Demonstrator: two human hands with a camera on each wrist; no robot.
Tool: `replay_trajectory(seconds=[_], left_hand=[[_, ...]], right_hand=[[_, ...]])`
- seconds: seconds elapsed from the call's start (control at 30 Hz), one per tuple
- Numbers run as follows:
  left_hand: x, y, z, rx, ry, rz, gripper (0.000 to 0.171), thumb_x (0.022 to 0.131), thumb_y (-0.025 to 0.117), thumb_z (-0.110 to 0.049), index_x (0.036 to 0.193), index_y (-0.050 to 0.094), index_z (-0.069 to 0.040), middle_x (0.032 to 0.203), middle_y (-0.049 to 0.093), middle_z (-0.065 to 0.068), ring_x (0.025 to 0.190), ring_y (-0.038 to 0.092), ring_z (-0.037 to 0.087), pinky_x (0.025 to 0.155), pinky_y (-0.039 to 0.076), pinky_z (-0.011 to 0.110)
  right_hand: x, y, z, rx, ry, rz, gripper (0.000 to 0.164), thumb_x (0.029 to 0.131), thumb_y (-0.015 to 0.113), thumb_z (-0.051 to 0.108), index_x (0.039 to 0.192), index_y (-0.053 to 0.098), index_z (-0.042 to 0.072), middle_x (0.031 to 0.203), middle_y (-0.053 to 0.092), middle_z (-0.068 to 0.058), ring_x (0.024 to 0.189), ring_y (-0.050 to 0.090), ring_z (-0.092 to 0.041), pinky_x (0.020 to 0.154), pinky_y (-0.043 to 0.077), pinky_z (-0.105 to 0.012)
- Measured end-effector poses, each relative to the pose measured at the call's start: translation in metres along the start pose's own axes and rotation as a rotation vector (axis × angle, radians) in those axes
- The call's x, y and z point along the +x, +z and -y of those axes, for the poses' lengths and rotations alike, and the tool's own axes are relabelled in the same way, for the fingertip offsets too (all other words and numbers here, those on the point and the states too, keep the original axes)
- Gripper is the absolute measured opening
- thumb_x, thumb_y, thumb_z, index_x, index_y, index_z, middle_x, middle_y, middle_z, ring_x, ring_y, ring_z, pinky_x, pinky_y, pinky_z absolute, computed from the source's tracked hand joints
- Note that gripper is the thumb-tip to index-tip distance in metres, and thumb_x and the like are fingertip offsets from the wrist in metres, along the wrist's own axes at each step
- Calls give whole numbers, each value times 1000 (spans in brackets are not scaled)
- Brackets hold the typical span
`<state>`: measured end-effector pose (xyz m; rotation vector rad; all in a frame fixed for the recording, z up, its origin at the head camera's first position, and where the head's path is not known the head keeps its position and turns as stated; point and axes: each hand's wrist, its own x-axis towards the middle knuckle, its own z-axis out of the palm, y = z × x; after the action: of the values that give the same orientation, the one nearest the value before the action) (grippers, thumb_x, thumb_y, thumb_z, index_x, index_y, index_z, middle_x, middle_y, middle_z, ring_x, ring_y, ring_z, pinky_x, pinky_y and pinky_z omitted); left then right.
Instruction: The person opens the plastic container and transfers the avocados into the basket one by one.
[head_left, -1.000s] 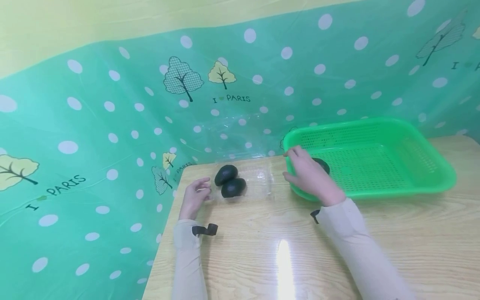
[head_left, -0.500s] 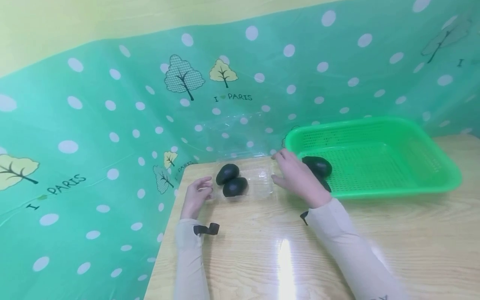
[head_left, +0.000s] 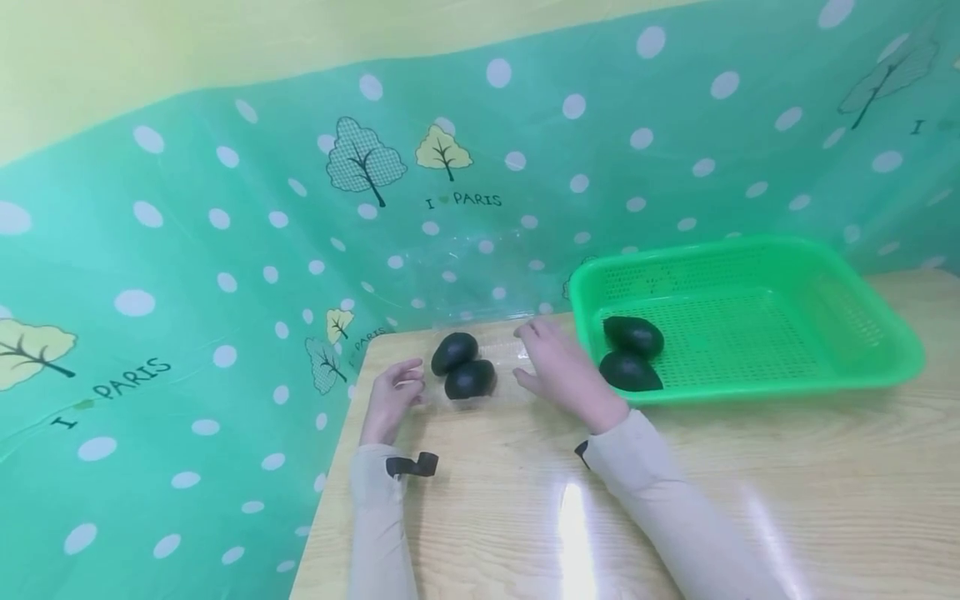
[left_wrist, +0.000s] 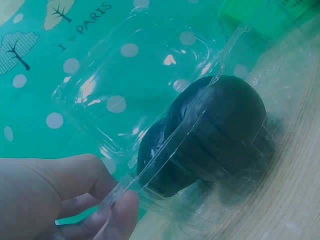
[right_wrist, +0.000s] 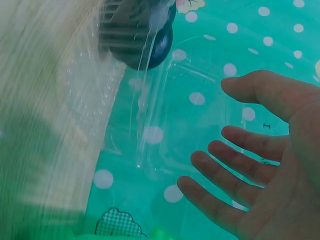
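Clear clamshell [head_left: 504, 348] open, lid raised at back, two dark ovoid fruits [head_left: 470, 380] touching in its left half, two matching fruits [head_left: 633, 337] in green basket's [head_left: 738, 333] left end.

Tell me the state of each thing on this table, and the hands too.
Clear container: open, two dark fruits inside
Lid: raised
Container fruits: lying close together
Green basket: upright, open-topped, two dark fruits in it
Basket fruits: lying at its left end
Left hand: pinching the container's edge
Right hand: fingers spread, holding nothing
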<state>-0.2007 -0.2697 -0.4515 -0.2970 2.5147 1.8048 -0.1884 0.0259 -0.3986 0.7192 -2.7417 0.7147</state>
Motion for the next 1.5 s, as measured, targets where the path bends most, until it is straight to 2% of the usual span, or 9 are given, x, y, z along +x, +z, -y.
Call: replay_trajectory(seconds=[0.17, 0.33, 0.47, 0.63, 0.73, 0.9, 1.17, 1.33, 1.5], left_hand=[[-5, -2, -11, -23, -23, 14, 51, 90, 57, 5, 140, 52, 1, 129, 54, 29, 94, 65, 29, 73, 61, 25], [-12, -2, -19, -26, -50, 28, 52, 88, 56, 8, 140, 50, 4, 130, 53, 31, 101, 63, 36, 76, 62, 30], [-9, -2, -13, -42, -42, 19, 52, 89, 56, 7, 140, 51, 3, 130, 53, 31, 104, 61, 40, 75, 62, 29], [-1, -1, 1, -39, -21, 1, 50, 90, 57, 4, 139, 53, -1, 128, 55, 27, 98, 64, 32, 72, 61, 25], [1, 1, 5, -26, -5, -10, 49, 90, 57, 3, 138, 54, -2, 127, 55, 27, 96, 64, 31, 71, 61, 25], [0, 2, 4, -23, 5, -16, 49, 89, 56, 4, 138, 55, -2, 126, 55, 28, 100, 62, 38, 71, 61, 26], [1, 4, 4, -12, 0, -8, 49, 89, 56, 4, 138, 55, -2, 125, 57, 26, 103, 61, 38, 83, 62, 40], [0, 4, 3, -8, 4, -10, 50, 89, 56, 5, 139, 53, -1, 125, 57, 26, 101, 62, 37, 80, 62, 36], [0, 3, 1, -17, 3, -3, 52, 89, 55, 5, 140, 52, 0, 126, 55, 26, 101, 62, 37, 75, 62, 29]], right_hand=[[5, 8, 8, 36, -8, 39, 54, 86, 78, 27, 126, 56, -1, 118, 58, -14, 105, 58, -28, 90, 57, -37], [10, 18, 15, 83, 9, 90, 61, 85, 78, 35, 128, 56, -1, 122, 58, -14, 110, 58, -28, 94, 56, -38], [15, 26, 18, 133, 31, 99, 63, 84, 78, 40, 129, 57, 0, 126, 59, -14, 117, 57, -29, 99, 54, -41], [20, 36, 21, 157, 42, 119, 66, 85, 76, 43, 133, 56, 2, 130, 58, -14, 122, 55, -30, 104, 51, -44], [22, 41, 23, 166, 44, 118, 66, 85, 76, 43, 134, 57, 4, 131, 57, -14, 123, 54, -30, 104, 51, -46], [25, 49, 25, 197, 67, 122, 62, 86, 75, 43, 134, 58, 7, 131, 56, -12, 122, 54, -30, 102, 52, -47], [30, 70, 25, 233, 88, 126, 62, 86, 75, 42, 135, 58, 7, 136, 53, -12, 126, 49, -30, 105, 49, -47], [32, 86, 24, 240, 113, 110, 66, 86, 74, 45, 137, 56, 7, 139, 51, -12, 128, 46, -29, 107, 48, -45], [33, 91, 23, 256, 139, 109, 69, 85, 75, 46, 138, 55, 6, 139, 51, -11, 128, 47, -29, 107, 47, -45]])
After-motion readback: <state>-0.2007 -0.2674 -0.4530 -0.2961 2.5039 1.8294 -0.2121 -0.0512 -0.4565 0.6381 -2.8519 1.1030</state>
